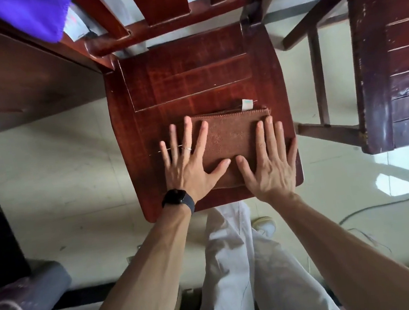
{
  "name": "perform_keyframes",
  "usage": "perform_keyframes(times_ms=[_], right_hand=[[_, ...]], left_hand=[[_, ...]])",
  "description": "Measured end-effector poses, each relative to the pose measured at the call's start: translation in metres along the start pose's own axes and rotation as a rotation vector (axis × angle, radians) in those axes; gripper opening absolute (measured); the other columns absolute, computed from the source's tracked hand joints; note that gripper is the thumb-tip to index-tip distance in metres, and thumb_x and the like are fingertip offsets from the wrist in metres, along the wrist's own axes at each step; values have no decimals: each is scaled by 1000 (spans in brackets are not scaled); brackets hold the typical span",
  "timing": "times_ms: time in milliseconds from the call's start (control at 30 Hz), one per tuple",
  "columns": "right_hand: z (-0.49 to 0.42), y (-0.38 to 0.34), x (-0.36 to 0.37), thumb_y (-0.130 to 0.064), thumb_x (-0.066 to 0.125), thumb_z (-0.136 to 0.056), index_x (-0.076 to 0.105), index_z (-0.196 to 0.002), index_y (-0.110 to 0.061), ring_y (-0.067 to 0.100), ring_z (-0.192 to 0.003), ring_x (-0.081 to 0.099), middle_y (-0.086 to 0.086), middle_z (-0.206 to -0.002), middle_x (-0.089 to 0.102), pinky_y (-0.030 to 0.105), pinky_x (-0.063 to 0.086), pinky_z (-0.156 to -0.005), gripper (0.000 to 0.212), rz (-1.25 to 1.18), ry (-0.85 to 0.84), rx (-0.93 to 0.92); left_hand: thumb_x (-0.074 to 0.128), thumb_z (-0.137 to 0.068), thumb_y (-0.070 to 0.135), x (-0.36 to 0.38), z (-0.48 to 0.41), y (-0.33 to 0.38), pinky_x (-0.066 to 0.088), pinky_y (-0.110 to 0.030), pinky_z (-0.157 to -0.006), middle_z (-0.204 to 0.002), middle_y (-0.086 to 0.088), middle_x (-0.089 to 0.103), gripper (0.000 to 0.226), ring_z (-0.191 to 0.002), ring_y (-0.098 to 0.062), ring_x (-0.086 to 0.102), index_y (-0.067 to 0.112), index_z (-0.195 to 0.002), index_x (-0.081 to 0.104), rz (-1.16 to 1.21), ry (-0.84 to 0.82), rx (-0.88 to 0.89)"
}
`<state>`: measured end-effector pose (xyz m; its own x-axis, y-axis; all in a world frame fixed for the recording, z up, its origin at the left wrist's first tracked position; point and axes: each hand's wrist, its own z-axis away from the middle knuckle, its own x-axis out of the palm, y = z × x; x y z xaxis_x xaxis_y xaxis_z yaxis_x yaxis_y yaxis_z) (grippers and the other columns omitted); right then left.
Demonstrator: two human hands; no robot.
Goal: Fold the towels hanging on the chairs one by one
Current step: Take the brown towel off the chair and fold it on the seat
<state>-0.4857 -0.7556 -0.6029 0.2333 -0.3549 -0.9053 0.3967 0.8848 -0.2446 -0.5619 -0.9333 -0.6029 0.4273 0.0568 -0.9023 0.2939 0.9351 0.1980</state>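
A brown towel (232,135), folded into a small rectangle with a white tag at its far edge, lies on the front part of a red-brown wooden chair seat (188,79). My left hand (188,162) lies flat with spread fingers on the towel's left side, partly on the seat. On the towel's right side my right hand (269,162) presses flat, fingers straight. A purple towel (23,14) hangs at the top left, over the edge of a dark wooden surface.
A second dark wooden chair (392,52) stands at the right. A dark wooden table or desk (7,84) fills the left. A grey roll (34,291) lies on the floor at bottom left, and a cable (387,205) runs across the tiled floor at right.
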Motion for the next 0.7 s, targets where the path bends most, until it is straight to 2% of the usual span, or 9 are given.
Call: perform_keyframes(times_ms=[67, 133, 233, 300, 367, 467, 600, 700], right_hand=[[1, -3, -9, -61, 41, -97, 10, -161, -17, 24, -155, 2, 6, -169, 4, 56, 9, -122, 83, -31, -21, 34], [2, -5, -23, -58, 44, -97, 14, -160, -24, 29, -153, 13, 10, -167, 12, 54, 17, -121, 77, -101, -18, 82], [1, -2, -43, -43, 55, -94, 33, -151, -32, 27, -134, 40, 6, -150, 40, 46, 38, -110, 62, -359, -34, 241], [-5, -2, -55, -34, 62, -91, 45, -141, -28, 22, -118, 56, 0, -129, 57, 35, 47, -96, 53, -569, -73, 401], [-16, -3, -65, -29, 68, -89, 53, -133, -22, 21, -109, 63, -5, -110, 64, 30, 48, -91, 47, -706, -162, 587], [-31, 0, -72, -29, 74, -86, 58, -126, -18, 23, -108, 66, -5, -104, 65, 41, 53, -97, 44, -780, -302, 709], [-46, 9, -74, -27, 77, -83, 63, -123, -17, 24, -105, 66, 1, -113, 67, 44, 54, -98, 43, -818, -425, 715], [-50, 15, -75, -20, 78, -84, 64, -118, -13, 25, -100, 66, 7, -111, 67, 46, 56, -95, 38, -886, -463, 701]], left_hand=[[39, -88, 73, -8, 2, -1, 6, -58, -118, -165, -4, -8, 88, -152, -29, 4, 29, -157, 7, 69, 15, -77], [44, -93, 60, -17, 8, -5, 23, -57, -116, -165, -10, 6, 79, -147, -32, 21, 21, -157, 18, 189, 96, -201], [60, -91, 42, -36, 15, -8, 45, -40, -102, -147, -13, 41, 66, -125, -25, 48, 16, -148, 39, 383, 191, -308], [68, -88, 31, -48, 14, -3, 52, -35, -91, -126, -8, 57, 52, -102, -17, 60, 17, -136, 51, 587, 129, -431], [73, -86, 27, -53, 10, 0, 53, -31, -86, -116, -6, 66, 45, -89, -13, 65, 17, -127, 58, 840, -21, -616], [78, -81, 24, -53, 3, -2, 53, -37, -96, -107, -5, 73, 41, -95, -17, 69, 15, -118, 64, 1012, -153, -760], [78, -80, 14, -52, -8, -8, 52, -36, -95, -103, -9, 74, 29, -97, -22, 70, 9, -108, 73, 1059, -197, -770], [78, -79, 16, -52, -11, -17, 51, -35, -91, -103, -6, 75, 18, -98, -21, 69, 19, -97, 75, 1079, -274, -735]])
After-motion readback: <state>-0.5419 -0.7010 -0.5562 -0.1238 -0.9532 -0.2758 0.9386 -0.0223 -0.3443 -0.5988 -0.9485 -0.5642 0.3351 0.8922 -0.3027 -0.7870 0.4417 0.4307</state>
